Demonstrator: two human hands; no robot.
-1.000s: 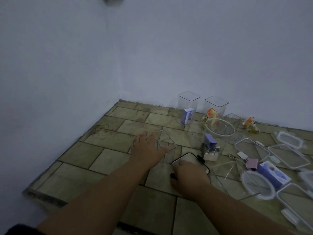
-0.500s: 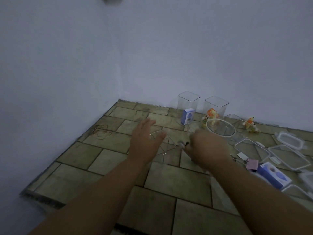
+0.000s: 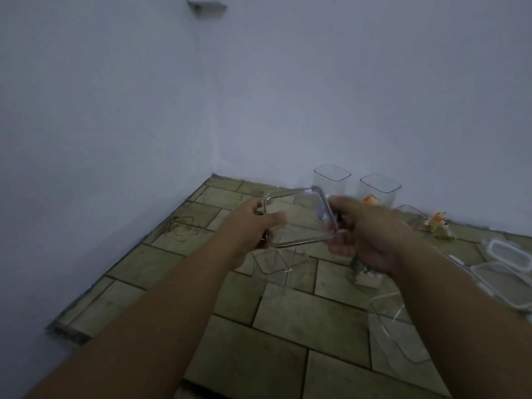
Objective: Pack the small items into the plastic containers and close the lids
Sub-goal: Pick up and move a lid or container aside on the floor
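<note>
I hold a clear square lid (image 3: 299,223) with a dark rim up in the air, tilted and blurred. My left hand (image 3: 250,226) grips its left edge and my right hand (image 3: 365,234) grips its right edge. Directly below it on the floor stands a small clear square container (image 3: 280,262), open. Two tall clear containers (image 3: 332,180) (image 3: 380,188) stand by the far wall, both open. A small orange toy (image 3: 437,223) lies to the right of them. Another orange item (image 3: 371,200) shows behind my right hand.
Clear lids (image 3: 509,254) with clip flaps lie at the right edge. Another clear container (image 3: 400,329) sits under my right forearm. A small blocky item (image 3: 364,276) lies on the floor below my right hand. Walls close the left and far sides of the tiled floor (image 3: 302,321).
Both hands have come up off the floor and taken hold of the dark-rimmed lid, which lay flat on the tiles a second ago. The camera view has tilted a little upward.
</note>
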